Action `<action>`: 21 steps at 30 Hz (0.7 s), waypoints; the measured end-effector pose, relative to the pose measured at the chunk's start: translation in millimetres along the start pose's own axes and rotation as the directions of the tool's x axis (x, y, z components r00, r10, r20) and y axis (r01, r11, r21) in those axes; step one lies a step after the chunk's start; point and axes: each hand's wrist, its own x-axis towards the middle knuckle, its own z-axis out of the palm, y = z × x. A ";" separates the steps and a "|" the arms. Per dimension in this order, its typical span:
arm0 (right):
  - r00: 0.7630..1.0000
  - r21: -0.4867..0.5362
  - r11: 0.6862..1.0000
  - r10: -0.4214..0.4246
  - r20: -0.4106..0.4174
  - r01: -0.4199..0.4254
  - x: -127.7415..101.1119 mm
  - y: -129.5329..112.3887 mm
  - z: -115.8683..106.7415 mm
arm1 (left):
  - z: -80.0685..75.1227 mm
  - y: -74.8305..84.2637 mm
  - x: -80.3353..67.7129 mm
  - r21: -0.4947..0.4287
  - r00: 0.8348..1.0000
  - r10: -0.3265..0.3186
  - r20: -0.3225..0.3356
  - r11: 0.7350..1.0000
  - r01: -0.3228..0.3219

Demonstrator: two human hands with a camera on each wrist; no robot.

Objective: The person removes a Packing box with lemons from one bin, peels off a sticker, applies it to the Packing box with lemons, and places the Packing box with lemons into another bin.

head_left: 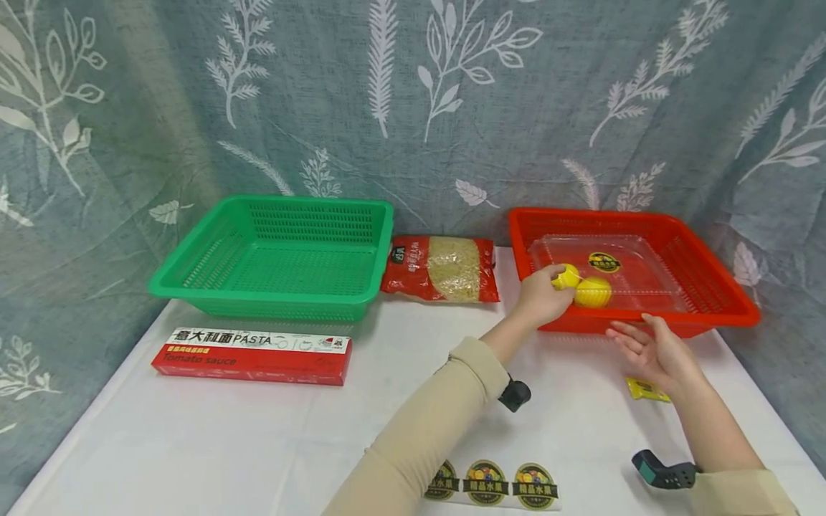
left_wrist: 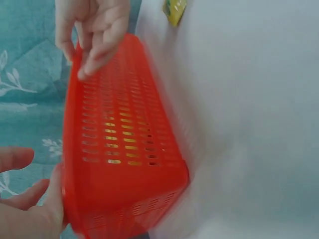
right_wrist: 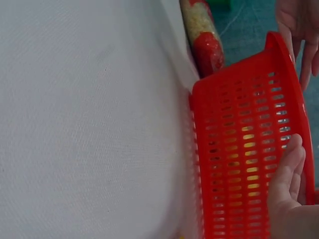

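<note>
Reaching over the front rim of the red basket (head_left: 710, 301), a person's left hand (head_left: 540, 295) curled its fingers around a small yellow fruit (head_left: 568, 275), pinching it just inside the basket's near left corner. Far to the left of the red basket stood a green basket (head_left: 213, 276) at the back of the white tabletop (head_left: 258, 437), with a long red and white pasta box (head_left: 252, 355) lying in front of it. Between the green basket and the red basket lay a red bag of pasta (head_left: 442, 269), close beside the red basket's left wall. Inside the red basket sat a clear plastic tray (head_left: 645, 269) bearing a round label, and a second yellow fruit (head_left: 594, 292) rested at the tray's front edge, touching the one in the left hand. Outside the red basket's front wall, the right hand (head_left: 652, 351) hovered with its fingers spread and loose, holding nothing, its fingertips near the rim. A small yellow packet (head_left: 645, 390) lay on the tabletop in front of the red basket, partly hidden beneath that hand. Three round fruit stickers (head_left: 490, 484) lay near the tabletop's front edge, well apart from the red basket.
</note>
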 end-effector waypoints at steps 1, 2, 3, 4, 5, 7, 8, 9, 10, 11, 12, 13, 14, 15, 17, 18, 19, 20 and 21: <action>1.000 0.008 1.000 0.011 0.014 -0.011 -0.1 0.5 0.6 | -2.2 0.3 -1.3 0.001 1.000 0.002 0.006 1.000 -0.002; 0.999 0.003 1.000 0.019 0.028 -0.019 -0.3 0.7 1.0 | -4.4 0.6 -2.4 0.009 1.000 0.001 0.011 1.000 -0.001; 0.999 -0.015 1.000 0.022 0.041 -0.022 -0.7 0.8 1.8 | -7.1 0.8 -3.6 0.024 1.000 0.006 0.019 1.000 -0.007; 0.998 -0.043 0.999 0.026 0.056 -0.023 -1.1 0.7 2.4 | -10.1 0.8 -5.0 0.033 1.000 0.010 0.029 0.999 -0.011; 0.997 -0.088 0.996 0.030 0.074 -0.023 -1.6 0.9 3.2 | -13.1 0.7 -6.5 0.040 0.999 0.009 0.041 0.999 -0.011; 0.992 -0.204 0.979 0.045 0.119 -0.020 -2.9 1.5 5.3 | -19.6 -0.5 -9.8 0.061 0.997 0.021 0.071 0.998 -0.025; 0.988 -0.267 0.964 0.051 0.146 -0.011 -3.7 2.0 6.2 | -23.2 -1.4 -11.6 0.071 0.996 0.028 0.089 0.997 -0.035; 0.984 -0.333 0.943 0.055 0.169 0.005 -4.4 2.8 7.5 | -27.1 -2.4 -13.8 0.079 0.993 0.044 0.110 0.995 -0.052; 0.979 -0.395 0.918 0.058 0.194 0.024 -5.0 3.6 8.6 | -30.9 -3.6 -16.1 0.085 0.990 0.055 0.129 0.994 -0.066; 0.976 -0.461 0.886 0.055 0.213 0.051 -5.9 4.5 10.0 | -34.9 -4.7 -18.6 0.094 0.987 0.068 0.147 0.992 -0.083; 0.973 -0.524 0.847 0.041 0.226 0.085 -6.9 5.5 11.5 | -39.2 -6.1 -21.3 0.102 0.982 0.086 0.169 0.989 -0.104; 0.972 -0.585 0.802 0.020 0.234 0.124 -7.8 6.6 13.0 | -43.6 -7.9 -23.8 0.111 0.977 0.103 0.188 0.986 -0.125; 0.972 -0.648 0.744 -0.010 0.236 0.165 -8.8 7.7 14.7 | -48.3 -9.4 -26.4 0.117 0.971 0.121 0.207 0.982 -0.147; 0.971 -0.708 0.677 -0.045 0.234 0.202 -9.9 8.8 16.7 | -53.4 -10.7 -29.4 0.120 0.964 0.139 0.226 0.978 -0.169; 0.964 -0.810 0.524 -0.120 0.237 0.264 -12.7 10.9 21.4 | -64.3 -13.3 -35.4 0.140 0.953 0.167 0.253 0.968 -0.207; 0.958 -0.846 0.451 -0.154 0.242 0.286 -14.2 11.9 23.8 | -70.1 -14.4 -38.3 0.156 0.948 0.181 0.262 0.961 -0.227; 0.951 -0.872 0.385 -0.182 0.250 0.303 -16.0 12.7 26.1 | -75.9 -15.4 -41.0 0.175 0.943 0.197 0.269 0.952 -0.250; 0.943 -0.889 0.329 -0.204 0.263 0.319 -17.9 13.4 28.4 | -81.9 -15.8 -44.0 0.200 0.938 0.212 0.275 0.941 -0.272; 0.935 -0.899 0.284 -0.222 0.277 0.334 -19.6 14.2 30.8 | -88.0 -16.1 -47.5 0.218 0.934 0.222 0.279 0.933 -0.287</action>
